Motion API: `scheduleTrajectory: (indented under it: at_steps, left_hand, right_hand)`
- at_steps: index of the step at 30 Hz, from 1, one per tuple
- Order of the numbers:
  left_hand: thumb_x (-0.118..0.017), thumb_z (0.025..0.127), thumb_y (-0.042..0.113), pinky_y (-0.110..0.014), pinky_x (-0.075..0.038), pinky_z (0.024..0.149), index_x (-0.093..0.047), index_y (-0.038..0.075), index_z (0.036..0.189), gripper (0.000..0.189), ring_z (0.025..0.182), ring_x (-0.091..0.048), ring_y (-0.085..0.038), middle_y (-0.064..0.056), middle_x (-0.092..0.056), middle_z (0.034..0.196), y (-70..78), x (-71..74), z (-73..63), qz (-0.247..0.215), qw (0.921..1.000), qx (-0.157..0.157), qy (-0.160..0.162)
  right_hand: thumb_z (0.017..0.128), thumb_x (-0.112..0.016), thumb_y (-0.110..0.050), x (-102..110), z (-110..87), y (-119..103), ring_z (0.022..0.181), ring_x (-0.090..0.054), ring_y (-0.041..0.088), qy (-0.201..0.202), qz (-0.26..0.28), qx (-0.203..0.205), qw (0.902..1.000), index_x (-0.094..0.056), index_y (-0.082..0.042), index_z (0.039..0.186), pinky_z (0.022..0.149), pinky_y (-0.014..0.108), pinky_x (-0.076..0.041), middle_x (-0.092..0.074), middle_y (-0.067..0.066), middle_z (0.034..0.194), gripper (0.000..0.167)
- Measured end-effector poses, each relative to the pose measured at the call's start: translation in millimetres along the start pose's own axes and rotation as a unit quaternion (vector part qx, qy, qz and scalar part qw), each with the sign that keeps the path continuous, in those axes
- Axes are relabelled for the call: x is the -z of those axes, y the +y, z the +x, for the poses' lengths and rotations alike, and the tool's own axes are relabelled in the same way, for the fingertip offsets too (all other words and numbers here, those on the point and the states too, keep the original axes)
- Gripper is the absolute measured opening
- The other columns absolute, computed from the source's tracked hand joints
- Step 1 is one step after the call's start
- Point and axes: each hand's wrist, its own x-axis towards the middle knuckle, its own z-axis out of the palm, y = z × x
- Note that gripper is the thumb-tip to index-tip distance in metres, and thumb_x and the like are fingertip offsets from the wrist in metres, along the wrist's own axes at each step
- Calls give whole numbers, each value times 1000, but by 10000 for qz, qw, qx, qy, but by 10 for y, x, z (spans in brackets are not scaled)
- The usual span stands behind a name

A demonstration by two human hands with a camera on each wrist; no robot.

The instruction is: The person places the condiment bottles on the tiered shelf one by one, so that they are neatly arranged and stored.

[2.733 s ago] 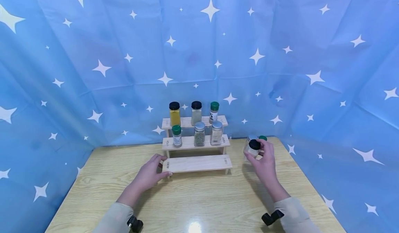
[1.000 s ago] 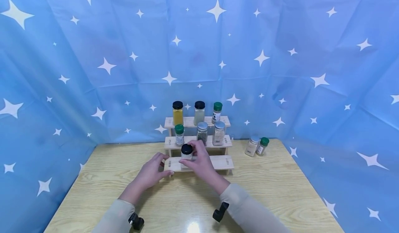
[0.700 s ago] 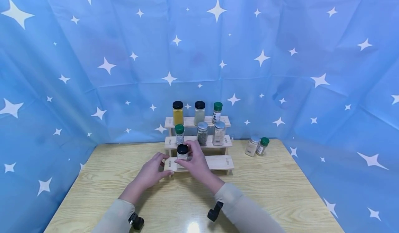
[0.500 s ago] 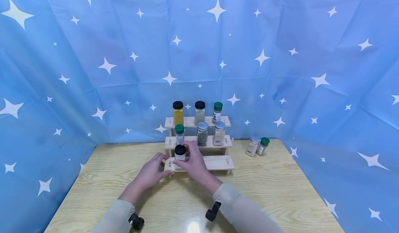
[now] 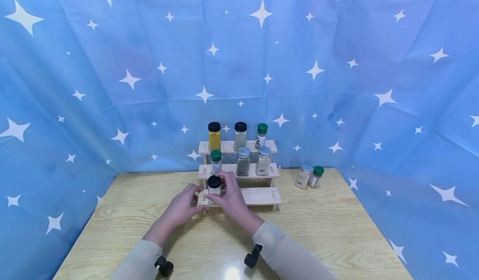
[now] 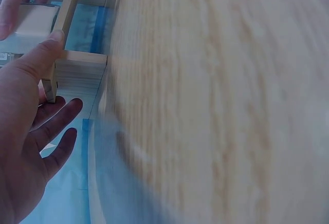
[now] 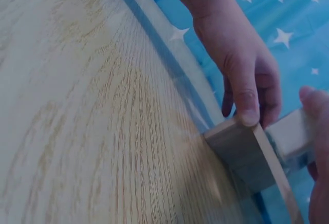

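Note:
A three-step wooden spice rack stands at the table's middle. My left hand grips the left end of its lowest step, thumb on the front edge; in the left wrist view some fingers spread beyond the board. Between thumb and fingers, my right hand holds a spice jar with a black lid and pale contents. That jar is upright at the left part of the lowest step, and its base looks set on the board. In the right wrist view the jar is partly covered by the hand.
The top step bears a yellow jar, a pale jar and a green-lidded one. Three more jars, including a dried-herb jar, fill the middle step. A silver-lidded jar and a green-lidded jar stand at the table's right.
My right hand has brought the black-lidded jar from the table's right to the lowest step, then slid it leftward along it. My left hand keeps its grip on the rack.

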Motion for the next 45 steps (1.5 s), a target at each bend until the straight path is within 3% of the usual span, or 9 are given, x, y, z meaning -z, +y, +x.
scheduleTrajectory:
  at_steps: [6,13,16,20,24,28,35,39,45]
  left_hand:
    - [-92,93,43,-38,-61,85,-64,14,147,67,110,-69,-17,0,-65,136,-19,-24,4,-50,10000,33,-25]
    - [-92,94,43,-38,-61,84,-64,15,146,65,110,-69,-17,2,-64,135,-28,-39,3,-25,10000,23,-3]
    - [-92,93,42,-39,-61,84,-64,16,146,65,110,-69,-17,3,-64,134,-25,-42,-1,-16,10000,19,10]
    - [-93,93,40,-40,-62,85,-64,15,146,65,110,-70,-18,2,-64,134,-9,-44,-7,-41,10000,15,19]
    - [-93,93,38,-40,-62,87,-64,14,146,65,110,-70,-17,1,-64,134,0,-45,-7,-38,10000,46,1]
    - [-93,93,39,-41,-62,89,-64,13,147,67,110,-69,-17,0,-64,135,5,-45,0,-2,10000,54,2]
    - [-92,93,40,-41,-61,90,-64,12,147,67,110,-69,-17,0,-64,134,9,-31,5,-9,10000,96,-11]
    - [-93,93,38,-41,-61,91,-64,12,147,67,110,-69,-18,0,-64,134,10,-28,9,-29,10000,64,-4]
    - [-93,93,36,-43,-62,91,-63,10,148,67,111,-70,-19,-2,-64,136,4,-33,13,-61,10000,41,4]
  right_hand:
    - [92,-95,-25,7,-10,8,108,-59,16,-36,-180,2,9998,-48,-20,149,90,36,-59,-52,1,128,73]
    - [88,-98,-29,96,-40,-50,115,-57,14,-115,143,-485,9987,-42,-25,158,95,36,-57,-51,-4,131,90]
    - [88,-98,-30,168,-75,-55,119,-57,15,-108,122,-496,9986,-41,-21,159,100,39,-59,-52,-2,134,91]
    - [88,-98,-25,313,-163,-39,122,-60,27,-95,102,-505,9986,-41,-11,158,106,46,-57,-52,4,134,92]
    - [85,-100,-21,535,-294,-5,122,-61,32,-75,111,-735,9972,-43,-9,158,106,49,-57,-53,5,134,93]
    - [83,-101,-24,815,-442,86,121,-62,30,67,5,-967,9953,-45,-11,158,105,47,-57,-56,1,132,95]
    - [77,-102,-9,1339,-615,314,113,-62,41,530,-67,-516,9972,-49,-2,149,99,54,-59,-56,9,125,89]
    - [81,-100,-5,1617,-704,437,111,-62,39,884,-346,-500,9942,-50,2,148,97,51,-59,-57,11,124,84]
    - [91,-91,-3,2027,-804,643,106,-62,30,1649,-484,-638,9831,-52,1,147,91,33,-57,-59,13,124,68]
